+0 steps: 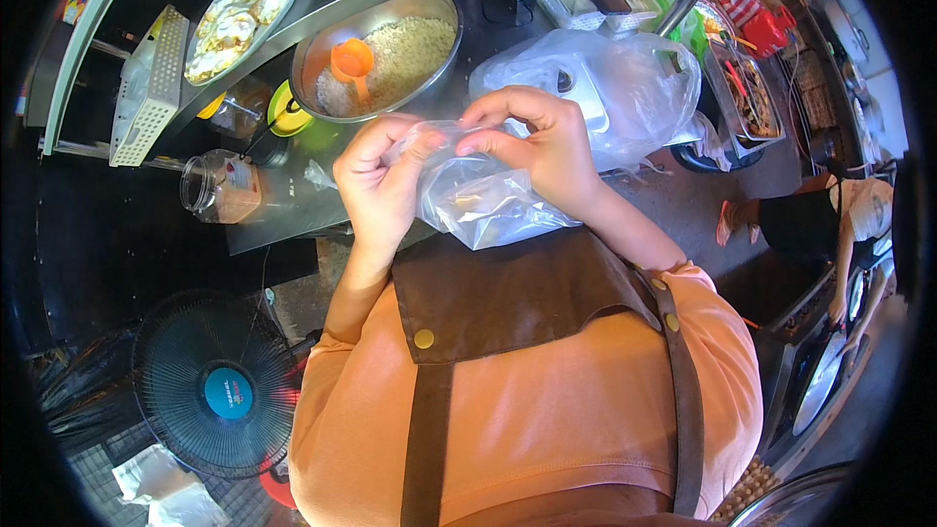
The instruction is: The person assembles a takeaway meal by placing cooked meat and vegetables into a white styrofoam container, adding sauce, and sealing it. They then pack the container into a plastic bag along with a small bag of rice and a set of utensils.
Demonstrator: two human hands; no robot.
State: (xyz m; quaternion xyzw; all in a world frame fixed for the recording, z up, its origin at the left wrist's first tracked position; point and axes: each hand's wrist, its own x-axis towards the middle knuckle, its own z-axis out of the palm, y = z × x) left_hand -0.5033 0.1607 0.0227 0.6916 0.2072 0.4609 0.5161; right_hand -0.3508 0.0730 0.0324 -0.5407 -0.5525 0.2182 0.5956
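Between my two hands is a clear plastic bag (498,205), its gathered top pinched in the fingers and its body hanging in front of my brown apron. My left hand (384,168) grips the top from the left, thumb against forefinger. From the right, my right hand (534,139) pinches the same edge with thumb and forefinger. Something pale seems to lie inside the bag, but I cannot tell what. Just beyond my hands stands a large steel bowl (301,80) of pale grains, with an orange plastic scoop (353,58) in it.
A larger plastic bag (644,102) lies right of the bowl. Fried eggs fill an oval plate (192,58) on the raised shelf. A clear jar (238,187) lies at left, above a floor fan (227,391). Another person (805,219) works over a pan (820,380) at far right.
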